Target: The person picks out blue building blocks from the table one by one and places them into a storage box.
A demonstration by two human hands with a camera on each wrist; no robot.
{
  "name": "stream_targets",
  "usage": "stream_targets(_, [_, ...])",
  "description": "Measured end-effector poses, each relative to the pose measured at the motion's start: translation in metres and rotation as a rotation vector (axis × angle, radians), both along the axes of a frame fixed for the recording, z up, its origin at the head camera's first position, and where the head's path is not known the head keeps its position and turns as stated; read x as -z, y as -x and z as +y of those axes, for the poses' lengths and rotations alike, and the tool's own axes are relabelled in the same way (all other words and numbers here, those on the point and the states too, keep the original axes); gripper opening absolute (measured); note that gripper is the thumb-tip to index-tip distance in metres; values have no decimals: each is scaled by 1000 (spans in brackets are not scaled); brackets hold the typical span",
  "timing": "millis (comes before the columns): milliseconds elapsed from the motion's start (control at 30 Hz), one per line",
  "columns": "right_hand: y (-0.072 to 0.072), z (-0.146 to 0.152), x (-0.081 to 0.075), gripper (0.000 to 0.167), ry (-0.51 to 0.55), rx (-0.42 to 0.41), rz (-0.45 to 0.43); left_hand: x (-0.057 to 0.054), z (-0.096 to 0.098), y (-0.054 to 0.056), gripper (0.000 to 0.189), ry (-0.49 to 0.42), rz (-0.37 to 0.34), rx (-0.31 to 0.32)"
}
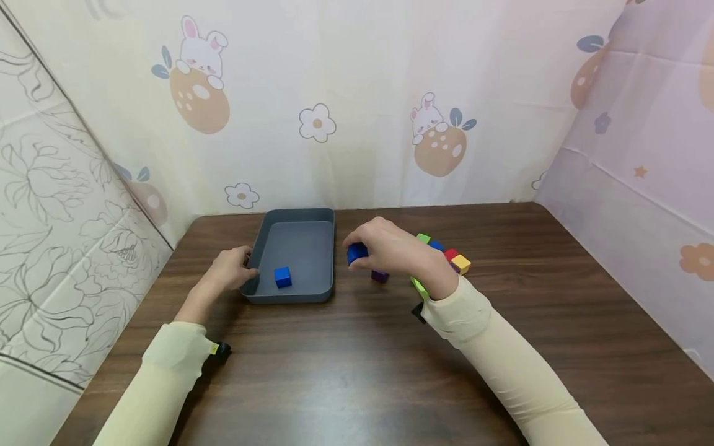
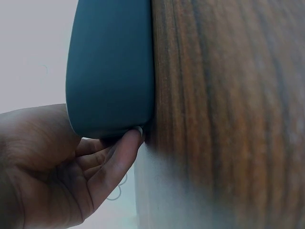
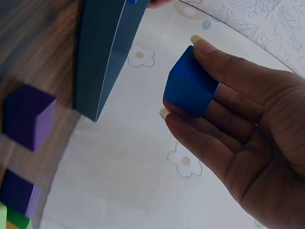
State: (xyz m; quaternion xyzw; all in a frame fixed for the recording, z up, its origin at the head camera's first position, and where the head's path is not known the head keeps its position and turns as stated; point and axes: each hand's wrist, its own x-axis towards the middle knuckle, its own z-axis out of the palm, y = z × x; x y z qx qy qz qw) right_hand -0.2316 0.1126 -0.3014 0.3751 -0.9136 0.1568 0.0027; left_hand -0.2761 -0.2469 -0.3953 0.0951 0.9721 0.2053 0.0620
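We see a smooth blue cube [image 3: 190, 83] aloft beside the rectangular gray tray [image 1: 301, 248], pinched by the right hand [image 1: 385, 248], thumb opposing fingers; the curled left hand [image 1: 230, 269] grips the tray's edge on the wood-grained table [image 1: 334, 371].

One cube [image 1: 282, 277] in the tray [image 1: 287, 298] on the table [image 1: 334, 384], other cubes [image 1: 460, 264] to its right, curtain [image 1: 368, 161] behind

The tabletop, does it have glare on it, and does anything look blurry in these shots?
Head view: a pale sheen on the near part of the tabletop, a shadow beside the left sleeve; left wrist view: the wood grain turns blurry and hazy toward the bottom; right wrist view: the blue cube and right hand look fairly crisp, the tabletop at upper left softer.
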Motion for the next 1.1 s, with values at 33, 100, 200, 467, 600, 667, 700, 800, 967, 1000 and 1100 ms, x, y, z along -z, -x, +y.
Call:
stream_targets(33, [1, -3, 0, 35, 4, -2, -7, 0, 0, 0, 46, 0, 3, 1])
stream_targets(100, [2, -9, 1, 37, 6, -5, -16, 2, -1, 0, 43, -4, 5, -2])
stream_targets(200, [4, -18, 2, 39, -1, -21, -12, 3, -3, 1, 42, -6, 10, -1])
stream_targets(467, [9, -44, 12, 39, -38, -48, -18, 5, -2, 1, 48, -13, -13, -13])
stream_targets(600, [10, -55, 18, 36, -58, -52, -38, 6, -1, 1, 48, -13, -19, -11])
stream_targets(667, [10, -60, 20, 36, -65, -50, -56, 6, -1, 1, 48, -12, -17, -10])
stream_targets(700, [10, -62, 21, 36, -70, -48, -63, 5, 0, 1, 48, -11, -19, -12])
stream_targets(800, [11, -68, 22, 35, -72, -49, -76, 5, 0, 1, 47, -13, -22, -19])
stream_targets(967, [11, -77, 26, 35, -87, -63, -71, 4, 0, 1, 48, -14, -15, -19])
stream_targets(1000, [11, -78, 27, 35, -92, -66, -69, 4, 0, 1, 48, -14, -13, -17])
stream_targets(1100, [13, -82, 33, 36, -104, -76, -61, 4, -1, 2, 48, -10, -12, -14])
